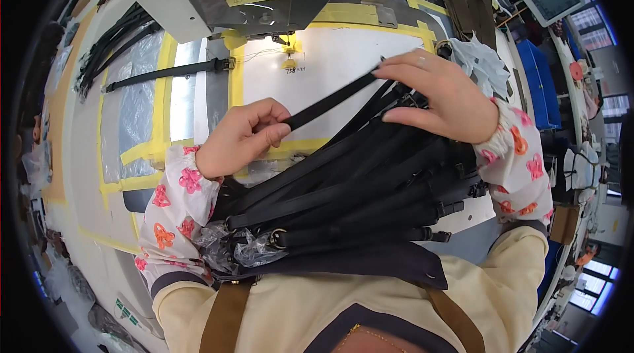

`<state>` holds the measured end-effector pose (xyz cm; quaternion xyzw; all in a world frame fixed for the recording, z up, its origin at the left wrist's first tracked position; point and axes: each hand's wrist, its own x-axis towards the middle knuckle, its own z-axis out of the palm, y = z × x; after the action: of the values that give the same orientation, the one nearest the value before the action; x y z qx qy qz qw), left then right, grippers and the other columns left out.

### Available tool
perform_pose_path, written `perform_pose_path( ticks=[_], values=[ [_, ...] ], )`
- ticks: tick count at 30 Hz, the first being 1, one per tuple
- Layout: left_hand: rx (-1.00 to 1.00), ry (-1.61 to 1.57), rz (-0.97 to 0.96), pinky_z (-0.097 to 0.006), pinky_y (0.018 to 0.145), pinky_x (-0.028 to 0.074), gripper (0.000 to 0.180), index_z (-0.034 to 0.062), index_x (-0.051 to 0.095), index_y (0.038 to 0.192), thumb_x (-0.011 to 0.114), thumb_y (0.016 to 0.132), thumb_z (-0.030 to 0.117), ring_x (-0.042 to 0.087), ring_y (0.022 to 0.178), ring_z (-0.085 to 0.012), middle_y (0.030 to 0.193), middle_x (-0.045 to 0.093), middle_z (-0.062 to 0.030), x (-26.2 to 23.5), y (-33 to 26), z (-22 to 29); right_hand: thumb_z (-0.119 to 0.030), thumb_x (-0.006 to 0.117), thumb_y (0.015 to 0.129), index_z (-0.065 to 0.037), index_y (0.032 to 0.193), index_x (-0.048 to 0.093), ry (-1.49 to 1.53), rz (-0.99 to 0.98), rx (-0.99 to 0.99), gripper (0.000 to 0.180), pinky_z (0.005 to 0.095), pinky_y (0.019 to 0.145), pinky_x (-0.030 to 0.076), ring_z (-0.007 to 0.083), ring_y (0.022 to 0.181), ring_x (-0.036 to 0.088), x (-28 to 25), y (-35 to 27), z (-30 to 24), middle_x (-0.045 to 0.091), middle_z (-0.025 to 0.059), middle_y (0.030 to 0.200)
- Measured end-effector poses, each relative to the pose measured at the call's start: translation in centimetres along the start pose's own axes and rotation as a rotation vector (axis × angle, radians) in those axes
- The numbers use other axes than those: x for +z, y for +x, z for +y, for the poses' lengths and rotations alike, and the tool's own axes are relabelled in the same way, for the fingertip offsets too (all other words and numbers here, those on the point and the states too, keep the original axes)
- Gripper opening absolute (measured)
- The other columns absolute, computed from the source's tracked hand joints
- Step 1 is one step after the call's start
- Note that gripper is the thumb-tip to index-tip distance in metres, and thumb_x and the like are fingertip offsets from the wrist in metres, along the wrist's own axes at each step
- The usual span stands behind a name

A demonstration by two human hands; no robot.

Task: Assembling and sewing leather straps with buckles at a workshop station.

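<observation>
Left hand (238, 138) fingers pinch 1 black strap (330, 103) end | right hand (436, 95) fingers grip same strap above strap bundle (356, 201)

Pretty bright, even light from overhead, strongest on the white panel (343, 69) of the bench (86, 155), which nearly blows out. Soft shadows under the hands. Heavy fisheye bend at the rim, black corners, edges a bit smeary; center's sharp.
</observation>
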<state>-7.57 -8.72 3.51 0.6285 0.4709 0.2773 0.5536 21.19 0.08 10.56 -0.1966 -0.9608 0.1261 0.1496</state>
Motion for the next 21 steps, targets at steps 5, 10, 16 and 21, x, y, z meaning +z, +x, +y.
perform_pose_path(
  ticks=[5,10,16,21],
  values=[
    [-0.118,0.013,0.095,-0.019,0.046,0.031,0.015,0.0011,0.055,0.099,0.055,0.089,0.012,0.04,0.05,-0.0016,0.06,0.049,0.0034,-3.0,-1.0,1.3,-0.017,0.067,0.075,-0.003,0.095,0.058,-0.021,-0.432,0.044,0.026,0.0359,0.072,0.046,0.0291,0.086,0.057,4.7,7.5,1.8,0.06,0.0113,0.092],
    [-0.267,0.086,0.093,-0.019,0.049,0.034,0.024,0.0006,0.058,0.109,0.055,0.089,0.013,0.041,0.057,-0.0016,0.064,0.048,0.0048,-6.6,-3.5,1.3,-0.021,0.071,0.07,-0.005,0.079,0.056,0.107,-0.345,0.196,0.023,0.0343,0.06,0.046,0.0236,0.071,0.057,8.6,9.8,1.9,0.059,0.0064,0.08],
    [-0.115,0.593,0.071,-0.027,0.059,0.045,0.023,0.0017,0.061,0.105,0.059,0.085,0.012,0.055,0.063,-0.0162,0.073,0.059,-0.0065,-9.1,-2.7,-1.2,-0.024,0.076,0.067,-0.005,0.087,0.056,0.18,0.154,0.112,0.034,0.0304,0.068,0.049,0.0223,0.077,0.059,11.7,7.4,3.0,0.055,0.0059,0.09],
    [0.363,1.003,0.361,-0.038,0.082,0.044,0.025,0.0057,0.059,0.106,0.059,0.082,0.015,0.052,0.1,-0.0307,0.107,0.056,-0.0136,-8.3,1.4,-1.5,-0.017,0.076,0.068,-0.003,0.089,0.056,0.31,-0.025,0.134,0.032,0.0285,0.07,0.049,0.0204,0.078,0.059,11.1,7.3,3.4,0.053,0.0065,0.094]
  ],
)
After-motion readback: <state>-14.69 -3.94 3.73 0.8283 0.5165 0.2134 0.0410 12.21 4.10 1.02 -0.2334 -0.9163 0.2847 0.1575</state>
